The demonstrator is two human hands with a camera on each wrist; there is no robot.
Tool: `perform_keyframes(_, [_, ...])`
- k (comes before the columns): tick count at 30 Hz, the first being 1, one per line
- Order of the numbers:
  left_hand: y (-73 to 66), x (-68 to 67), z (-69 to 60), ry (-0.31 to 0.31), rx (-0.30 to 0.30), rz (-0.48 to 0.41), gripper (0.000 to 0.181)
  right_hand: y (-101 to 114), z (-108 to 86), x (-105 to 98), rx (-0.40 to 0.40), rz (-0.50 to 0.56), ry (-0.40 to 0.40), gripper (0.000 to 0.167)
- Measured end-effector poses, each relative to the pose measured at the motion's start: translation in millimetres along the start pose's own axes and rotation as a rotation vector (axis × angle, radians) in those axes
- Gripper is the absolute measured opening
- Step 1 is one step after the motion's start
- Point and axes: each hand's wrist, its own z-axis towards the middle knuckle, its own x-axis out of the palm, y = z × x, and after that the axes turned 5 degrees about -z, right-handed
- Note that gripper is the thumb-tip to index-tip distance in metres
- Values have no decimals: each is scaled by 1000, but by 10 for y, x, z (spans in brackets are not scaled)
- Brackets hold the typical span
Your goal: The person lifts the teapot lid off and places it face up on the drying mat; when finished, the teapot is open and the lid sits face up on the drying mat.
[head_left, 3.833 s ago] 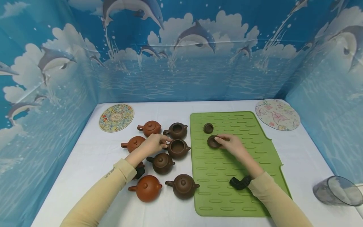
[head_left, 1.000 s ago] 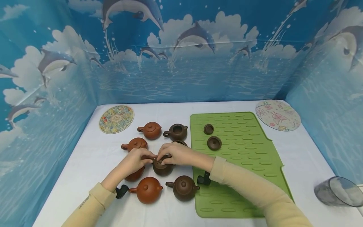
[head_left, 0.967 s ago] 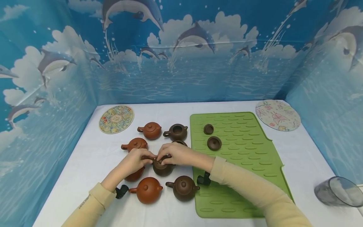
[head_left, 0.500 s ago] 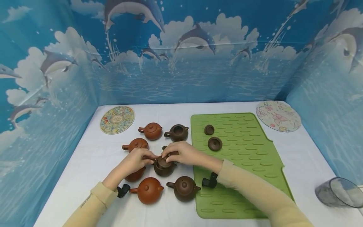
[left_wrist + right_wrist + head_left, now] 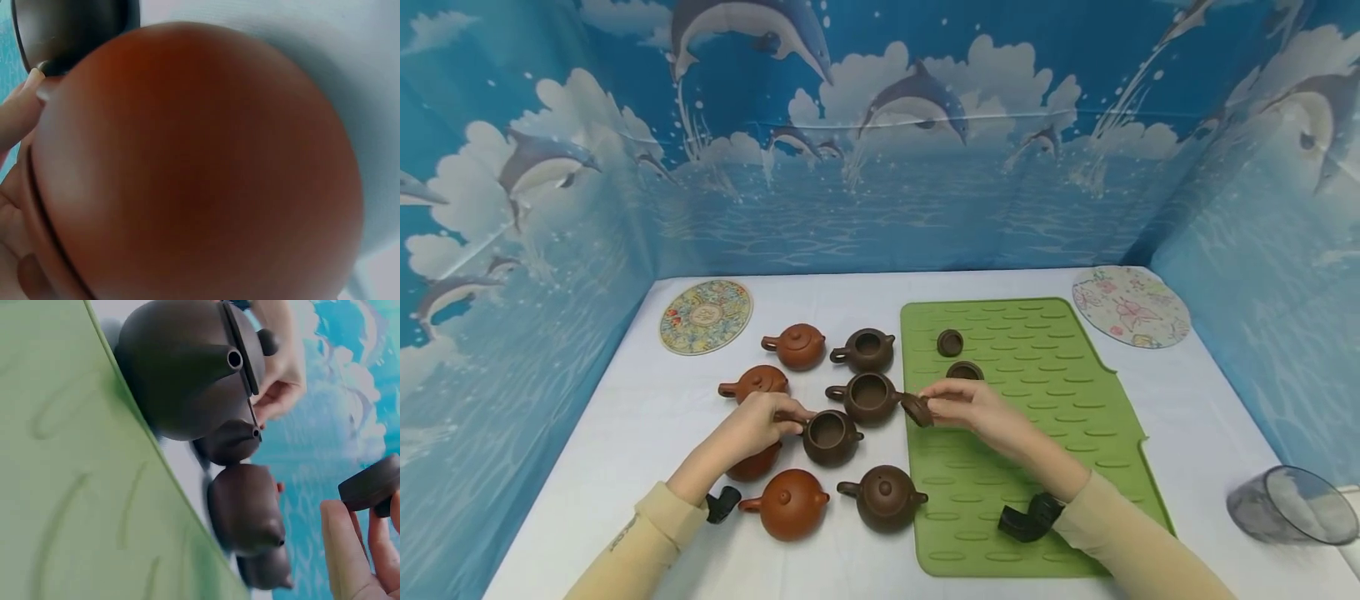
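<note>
In the head view my left hand (image 5: 760, 429) pinches the handle of a dark brown teapot (image 5: 831, 455) whose round mouth is uncovered. My right hand (image 5: 981, 412) holds a dark teapot lid (image 5: 917, 410), tilted, above the left edge of the green mat (image 5: 1030, 450). The right wrist view shows that lid (image 5: 370, 485) at my fingertips. Two more dark lids, a small one (image 5: 950, 342) and a larger one (image 5: 964, 371), lie on the mat. Behind the gripped pot stand two lidless dark teapots, a nearer one (image 5: 870, 410) and a farther one (image 5: 867, 358).
Reddish-brown lidded teapots, including a front one (image 5: 793, 505), stand on the left; one is partly under my left hand. A dark lidded teapot (image 5: 886, 500) sits beside the mat. Round patterned discs lie at both far corners. A clear grey cup (image 5: 1270, 504) stands at right.
My right hand has lifted the lid off the dark teapot and carried it right to the mat's edge. Earlier it set another lid on the mat. My left hand stays at the pot's handle.
</note>
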Motion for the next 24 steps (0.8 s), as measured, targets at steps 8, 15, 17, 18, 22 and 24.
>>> perform_keyframes(8, [-17, 1, 2, 3, -16, 7, 22, -252, -234, -239, 82, 266, -18, 38])
perform_keyframes(15, [-35, 7, -9, -2, -36, 0, 21, -357, -297, -289, 125, 284, -54, 60])
perform_keyframes(17, [-35, 8, -10, -4, -39, -1, 21, -368, -312, -284, 148, 214, -77, 64])
perform_keyframes(18, [-36, 8, -10, -5, -39, -1, 22, -369, -320, -278, 162, 166, -92, 65])
perform_keyframes(22, [-39, 9, -9, -11, -45, 1, 22, -369, -349, -254, 193, -46, -154, 56])
perform_keyframes(24, [-43, 8, -13, -11, -48, -1, 22, -365, -366, -246, 188, -170, -187, 52])
